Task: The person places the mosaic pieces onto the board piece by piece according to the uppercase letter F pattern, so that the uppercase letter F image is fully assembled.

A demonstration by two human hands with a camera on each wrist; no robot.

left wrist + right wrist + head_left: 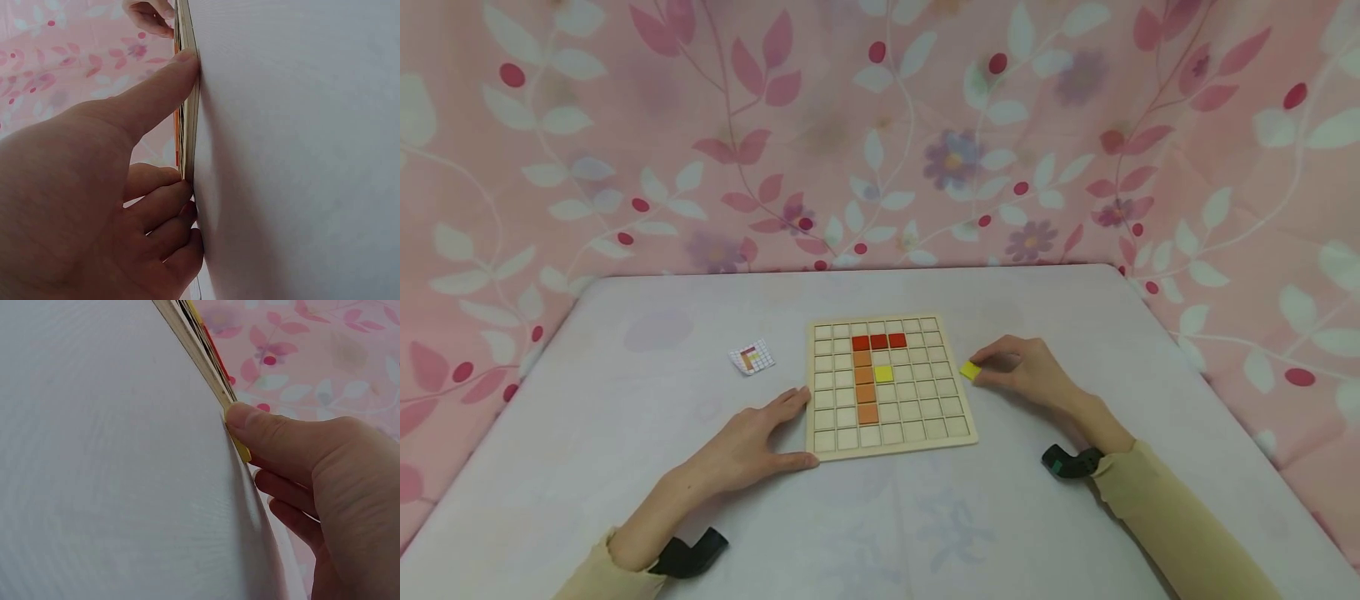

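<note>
A wooden grid board (922, 389) lies flat on the table. Three red tiles (879, 342) form a row near its top, and below the left one runs a column of several orange tiles (865, 392). One yellow tile (883, 373) sits in a cell right of that column. My left hand (739, 446) touches the board's left edge with its fingers and the lower-left corner with its thumb. Just off the board's right side, my right hand (1033, 377) pinches another yellow tile (241, 450) between thumb and fingers. The fingers behind that tile are partly hidden.
A small paper card (752, 357) with a coloured grid pattern lies left of the board. The table wears a pale cloth (655, 333). Behind it hangs a pink floral curtain (820, 125). Each wrist carries a black device (691, 556).
</note>
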